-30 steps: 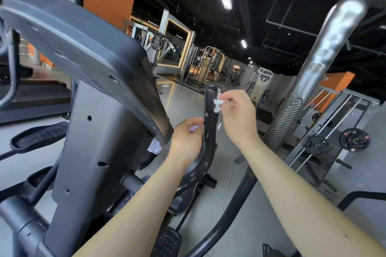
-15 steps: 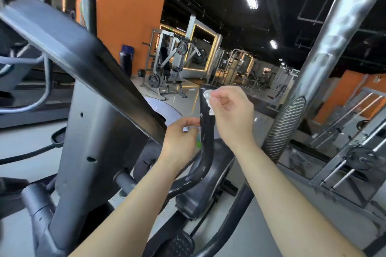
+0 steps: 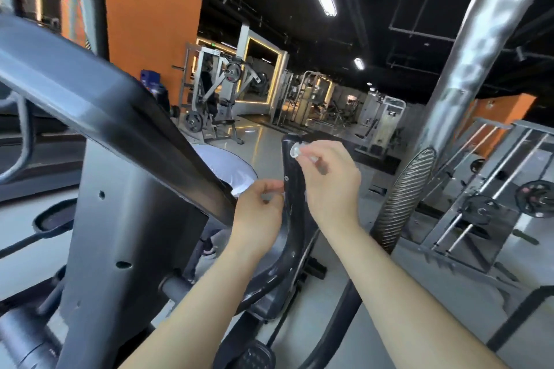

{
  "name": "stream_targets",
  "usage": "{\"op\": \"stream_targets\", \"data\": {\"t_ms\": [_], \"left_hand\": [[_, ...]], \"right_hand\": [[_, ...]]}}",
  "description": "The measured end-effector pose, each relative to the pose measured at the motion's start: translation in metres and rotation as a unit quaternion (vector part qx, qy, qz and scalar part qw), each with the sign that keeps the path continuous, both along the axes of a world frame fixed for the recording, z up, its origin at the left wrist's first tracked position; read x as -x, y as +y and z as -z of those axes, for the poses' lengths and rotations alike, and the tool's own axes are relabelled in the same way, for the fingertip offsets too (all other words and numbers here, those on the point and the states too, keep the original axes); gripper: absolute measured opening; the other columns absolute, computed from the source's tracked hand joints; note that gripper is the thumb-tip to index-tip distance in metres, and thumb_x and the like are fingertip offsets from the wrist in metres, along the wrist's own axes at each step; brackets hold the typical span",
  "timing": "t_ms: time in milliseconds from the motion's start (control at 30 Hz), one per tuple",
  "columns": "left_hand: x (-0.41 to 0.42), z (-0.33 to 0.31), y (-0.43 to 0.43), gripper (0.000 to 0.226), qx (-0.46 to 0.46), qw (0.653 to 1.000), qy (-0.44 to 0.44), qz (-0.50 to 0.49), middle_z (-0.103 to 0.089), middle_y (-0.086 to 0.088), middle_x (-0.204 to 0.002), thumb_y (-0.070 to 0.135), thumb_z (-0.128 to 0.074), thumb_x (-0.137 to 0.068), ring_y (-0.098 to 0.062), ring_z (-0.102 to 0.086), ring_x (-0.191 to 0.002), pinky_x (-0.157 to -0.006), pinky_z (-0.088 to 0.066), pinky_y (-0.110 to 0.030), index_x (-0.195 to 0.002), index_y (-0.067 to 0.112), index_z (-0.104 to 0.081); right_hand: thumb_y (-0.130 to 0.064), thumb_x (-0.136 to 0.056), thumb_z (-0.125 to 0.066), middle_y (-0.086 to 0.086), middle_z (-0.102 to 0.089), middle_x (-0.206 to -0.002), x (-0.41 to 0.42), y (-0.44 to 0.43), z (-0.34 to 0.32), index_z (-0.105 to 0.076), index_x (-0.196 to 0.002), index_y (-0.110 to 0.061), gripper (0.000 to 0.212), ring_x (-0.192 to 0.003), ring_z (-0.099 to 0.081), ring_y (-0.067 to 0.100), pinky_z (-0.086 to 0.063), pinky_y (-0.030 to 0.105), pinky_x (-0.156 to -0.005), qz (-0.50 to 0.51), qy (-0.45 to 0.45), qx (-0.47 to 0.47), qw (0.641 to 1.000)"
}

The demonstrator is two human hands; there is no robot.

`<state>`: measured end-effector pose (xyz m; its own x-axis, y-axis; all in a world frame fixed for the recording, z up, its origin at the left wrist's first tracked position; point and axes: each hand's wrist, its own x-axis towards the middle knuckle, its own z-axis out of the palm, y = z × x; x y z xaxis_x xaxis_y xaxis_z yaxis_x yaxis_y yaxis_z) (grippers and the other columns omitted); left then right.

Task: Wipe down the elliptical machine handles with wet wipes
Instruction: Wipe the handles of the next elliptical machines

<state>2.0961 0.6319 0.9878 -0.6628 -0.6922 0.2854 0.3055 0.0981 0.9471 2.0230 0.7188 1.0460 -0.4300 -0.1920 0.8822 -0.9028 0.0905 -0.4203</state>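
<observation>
At the top end of the black inner handle (image 3: 295, 189): my right hand (image 3: 329, 180), fingers curled and pinching a crumpled wet wipe (image 3: 295, 150) against the handle's tip.

Lower on the same handle, at its left edge: my left hand (image 3: 257, 213), fingers curled in toward the bar. Whether they grip it or a scrap of wipe, I cannot tell.

To the right, well apart from both hands: chrome swing handle (image 3: 410, 198) with ribbed grip, no hand on it.

Left foreground: back of the console housing (image 3: 90, 93).

Status, by my judgement: wiping is in hand on one handle's upper end. Its lower curve and the chrome swing handle look left to do. Whether any surface is wiped already does not show.
</observation>
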Motion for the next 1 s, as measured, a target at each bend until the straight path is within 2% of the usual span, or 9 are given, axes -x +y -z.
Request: {"op": "stream_targets", "data": {"t_ms": [100,200,333,400,600,733,867,933,1000], "left_hand": [[-0.003,0.003,-0.003,0.029,-0.002,0.999,0.012,0.039,-0.074,0.012,-0.105,0.006,-0.052,-0.099,0.008,-0.065,-0.078,-0.067,-0.047,-0.005,-0.114,0.022,-0.071],[-0.008,0.005,-0.005,0.030,-0.005,0.998,0.009,0.064,-0.071,0.008,-0.111,0.007,-0.051,-0.099,-0.001,-0.065,-0.095,-0.075,-0.048,-0.012,-0.119,0.020,-0.069],[-0.015,0.001,-0.007,0.037,0.024,0.996,0.020,0.080,-0.064,0.007,-0.079,0.006,-0.048,-0.097,-0.007,-0.051,-0.064,-0.064,-0.043,-0.024,-0.076,0.033,-0.063],[-0.016,0.000,-0.007,0.047,0.025,0.995,0.017,0.090,-0.060,0.006,-0.078,0.003,-0.043,-0.095,-0.009,-0.050,-0.068,-0.065,-0.040,-0.027,-0.065,0.035,-0.060],[-0.017,0.001,-0.009,0.040,-0.021,0.994,0.026,0.100,-0.068,0.013,-0.080,0.001,-0.046,-0.096,0.011,-0.059,-0.059,-0.056,-0.044,-0.005,-0.099,0.031,-0.071],[-0.018,0.005,-0.010,0.037,-0.013,0.992,0.038,0.116,-0.072,0.005,-0.086,-0.004,-0.045,-0.095,-0.001,-0.061,-0.072,-0.068,-0.048,-0.012,-0.094,0.021,-0.073],[-0.014,0.006,-0.009,0.037,-0.026,0.994,0.022,0.104,-0.075,0.006,-0.105,0.002,-0.045,-0.096,-0.003,-0.068,-0.090,-0.065,-0.046,-0.003,-0.112,0.021,-0.072],[-0.012,0.007,-0.008,0.037,-0.036,0.994,0.022,0.101,-0.074,0.008,-0.103,0.001,-0.044,-0.095,0.009,-0.066,-0.083,-0.061,-0.043,-0.001,-0.114,0.019,-0.071],[-0.011,0.009,-0.008,0.038,-0.039,0.994,0.023,0.098,-0.073,0.007,-0.100,0.000,-0.044,-0.096,0.014,-0.063,-0.071,-0.058,-0.042,-0.001,-0.115,0.019,-0.070]], "right_hand": [[0.005,-0.090,-0.074,0.004,-0.063,-0.095,-0.001,0.005,0.029,-0.079,-0.093,-0.008,0.014,-0.085,-0.059,0.005,-0.042,0.015,-0.077,0.034,0.057,-0.051,0.997],[0.011,-0.085,-0.074,0.005,-0.058,-0.090,-0.008,0.017,0.061,-0.078,-0.093,-0.005,0.018,-0.076,-0.054,0.015,-0.042,0.023,-0.071,0.042,0.064,-0.131,0.988],[0.008,-0.086,-0.072,0.004,-0.058,-0.090,-0.013,0.016,0.023,-0.079,-0.095,-0.008,0.020,-0.081,-0.054,0.015,-0.042,0.021,-0.074,0.090,0.111,-0.152,0.978],[0.005,-0.089,-0.071,0.005,-0.059,-0.091,-0.015,0.005,-0.011,-0.079,-0.095,-0.006,0.015,-0.088,-0.055,0.016,-0.043,0.020,-0.079,0.115,0.148,-0.143,0.972],[0.000,-0.095,-0.065,0.005,-0.057,-0.092,-0.015,0.006,0.014,-0.073,-0.091,-0.004,0.010,-0.090,-0.055,0.021,-0.043,0.026,-0.079,0.119,0.157,-0.184,0.963],[-0.004,-0.092,-0.064,0.001,-0.058,-0.087,-0.017,0.025,0.054,-0.075,-0.088,-0.010,0.013,-0.085,-0.054,0.017,-0.044,0.029,-0.073,0.116,0.122,-0.240,0.956],[0.002,-0.092,-0.066,0.002,-0.058,-0.094,-0.031,0.009,0.001,-0.077,-0.091,-0.011,0.017,-0.086,-0.056,0.015,-0.046,0.021,-0.076,0.116,0.140,-0.194,0.964],[0.002,-0.093,-0.065,0.006,-0.058,-0.097,-0.032,-0.008,-0.027,-0.077,-0.099,-0.005,0.016,-0.088,-0.054,0.015,-0.040,0.012,-0.076,0.131,0.185,-0.209,0.951],[-0.002,-0.095,-0.062,0.011,-0.059,-0.099,-0.025,-0.020,-0.033,-0.076,-0.104,-0.004,0.017,-0.090,-0.055,0.021,-0.041,0.021,-0.077,0.181,0.203,-0.262,0.926]]}}
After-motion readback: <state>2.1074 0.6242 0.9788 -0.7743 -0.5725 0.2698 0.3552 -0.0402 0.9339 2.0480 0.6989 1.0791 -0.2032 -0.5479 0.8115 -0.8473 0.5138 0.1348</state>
